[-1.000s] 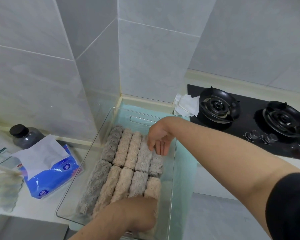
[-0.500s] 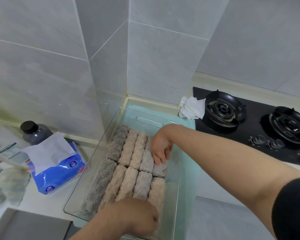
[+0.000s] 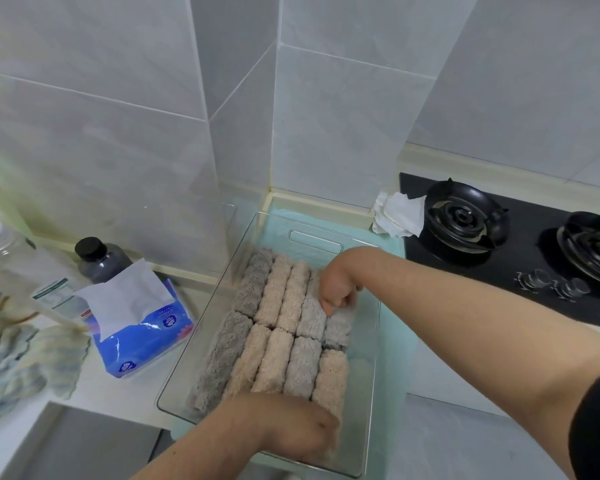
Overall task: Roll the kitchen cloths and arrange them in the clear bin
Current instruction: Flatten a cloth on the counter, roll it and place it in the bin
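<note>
The clear bin point(image 3: 315, 237) sits on a pale teal mat point(image 3: 392, 244) in the corner of the counter, against the tiled wall. Inside it the rolled cloths point(image 3: 278, 341) lie side by side in two rows, grey and beige, packed toward the bin's left wall.

My right hand point(image 3: 336, 289) reaches into the far row, and its fingers curl down over the far end of the grey roll point(image 3: 338, 327) at that row's right end. My left hand point(image 3: 298, 434) lies over the near end of the beige roll point(image 3: 329, 379) at the right of the near row; its fingers are blurred, so I cannot tell how they sit.

Left of the bin are a blue tissue pack point(image 3: 142, 327) and a dark bottle point(image 3: 101, 259). To the right is the black gas hob point(image 3: 520, 258), with crumpled white paper point(image 3: 399, 216) at its edge.
</note>
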Demonstrator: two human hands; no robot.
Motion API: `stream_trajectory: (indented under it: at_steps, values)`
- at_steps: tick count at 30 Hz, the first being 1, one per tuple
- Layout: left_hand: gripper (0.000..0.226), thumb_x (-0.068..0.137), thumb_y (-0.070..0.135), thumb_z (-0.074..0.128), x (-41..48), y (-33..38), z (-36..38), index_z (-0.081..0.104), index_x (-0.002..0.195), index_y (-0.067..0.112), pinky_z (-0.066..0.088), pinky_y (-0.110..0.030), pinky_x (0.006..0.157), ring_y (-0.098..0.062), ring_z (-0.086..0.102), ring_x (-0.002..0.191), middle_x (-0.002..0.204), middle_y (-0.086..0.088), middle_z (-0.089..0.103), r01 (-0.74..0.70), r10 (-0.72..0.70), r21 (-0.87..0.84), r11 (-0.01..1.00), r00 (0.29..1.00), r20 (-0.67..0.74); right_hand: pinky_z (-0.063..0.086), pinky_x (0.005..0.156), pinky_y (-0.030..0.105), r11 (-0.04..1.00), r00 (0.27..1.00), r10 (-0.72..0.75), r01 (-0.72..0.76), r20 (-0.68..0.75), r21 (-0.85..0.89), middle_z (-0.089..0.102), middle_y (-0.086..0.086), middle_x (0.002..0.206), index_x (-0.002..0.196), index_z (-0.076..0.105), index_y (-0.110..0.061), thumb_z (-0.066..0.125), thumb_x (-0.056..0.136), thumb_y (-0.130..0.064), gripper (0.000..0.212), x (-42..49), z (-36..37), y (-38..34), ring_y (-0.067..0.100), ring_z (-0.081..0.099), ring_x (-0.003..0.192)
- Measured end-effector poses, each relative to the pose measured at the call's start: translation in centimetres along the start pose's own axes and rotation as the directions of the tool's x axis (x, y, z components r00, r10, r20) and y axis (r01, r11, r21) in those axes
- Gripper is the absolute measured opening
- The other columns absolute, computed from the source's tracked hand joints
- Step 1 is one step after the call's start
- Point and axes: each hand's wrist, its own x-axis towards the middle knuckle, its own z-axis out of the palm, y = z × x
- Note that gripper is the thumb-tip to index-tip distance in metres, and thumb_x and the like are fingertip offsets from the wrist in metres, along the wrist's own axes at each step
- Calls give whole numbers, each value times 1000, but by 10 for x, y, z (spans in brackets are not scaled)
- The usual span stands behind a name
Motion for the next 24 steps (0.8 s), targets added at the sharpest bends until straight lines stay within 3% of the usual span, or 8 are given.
stream_trajectory:
  at_steps: [3, 6, 9, 12, 15, 17, 19, 24]
  values:
    - [46, 98, 37, 39, -27, -8, -15, 39, 144, 39, 28, -28, 109, -12, 39, 135, 151, 8, 38, -5, -24, -118, 993, 968, -249, 47, 75, 33, 997, 996, -15, 22, -91, 72, 60, 10, 88, 92, 65, -4, 52, 94, -17, 19, -12, 13, -3, 24, 57, 77]
    - [27, 98, 37, 48, -70, -34, -34, 54, 122, 46, 44, -14, 82, 5, 59, 93, 121, 19, 59, -51, -101, -229, 972, 790, -605, 46, 96, 35, 909, 809, -23, 262, -588, 325, 63, 1, 119, 114, 67, -12, 48, 93, -18, 29, -44, 23, 15, 19, 58, 109]
    - [26, 93, 24, 60, -109, -62, -43, 64, 92, 50, 42, -13, 82, 0, 61, 98, 100, 20, 67, -210, -220, -406, 889, 583, -782, 50, 92, 31, 335, 610, 295, 655, -736, 677, 66, -3, 110, 102, 68, -20, 52, 92, -11, 21, -88, 60, 18, 16, 61, 102]
    - [21, 77, 25, 66, -124, -66, -40, 75, 82, 44, 47, -31, 91, -14, 66, 98, 95, 9, 74, -375, -320, -608, 700, 597, -736, 53, 96, 38, -71, 679, 429, 683, -596, 727, 67, 3, 106, 108, 66, -17, 54, 92, -9, 21, -110, 104, -3, 19, 63, 97]
    - [22, 93, 22, 60, -115, -64, -29, 69, 89, 42, 42, -15, 82, -1, 62, 98, 96, 15, 71, -194, -214, -471, 860, 702, -679, 51, 91, 35, -178, 812, 346, 548, -470, 817, 62, 0, 98, 105, 65, -18, 54, 92, -10, 19, -122, 135, -36, 16, 57, 91]
    - [16, 98, 31, 49, -104, -63, -26, 56, 100, 45, 41, -12, 83, 4, 57, 100, 108, 18, 63, -27, -145, -303, 953, 835, -531, 49, 85, 33, -114, 912, 234, 371, -338, 922, 58, 4, 101, 113, 64, -12, 50, 92, -10, 25, -119, 146, -59, 18, 52, 90]
    - [30, 97, 40, 39, -85, -64, -28, 51, 125, 41, 39, -25, 101, -6, 50, 120, 134, 9, 52, 130, -142, -64, 989, 951, -275, 48, 93, 39, 216, 953, 192, 194, -237, 957, 59, 11, 118, 126, 57, -9, 43, 94, -12, 36, -103, 155, -81, 23, 52, 96]
    - [50, 94, 30, 36, -51, -58, -33, 39, 143, 21, 37, -34, 104, -24, 43, 132, 148, -6, 42, 268, -285, 405, 874, 958, -19, 43, 75, 32, 715, 968, 194, -30, -156, 698, 51, 24, 136, 134, 49, 3, 42, 97, -9, 40, -86, 143, -110, 37, 54, 117]
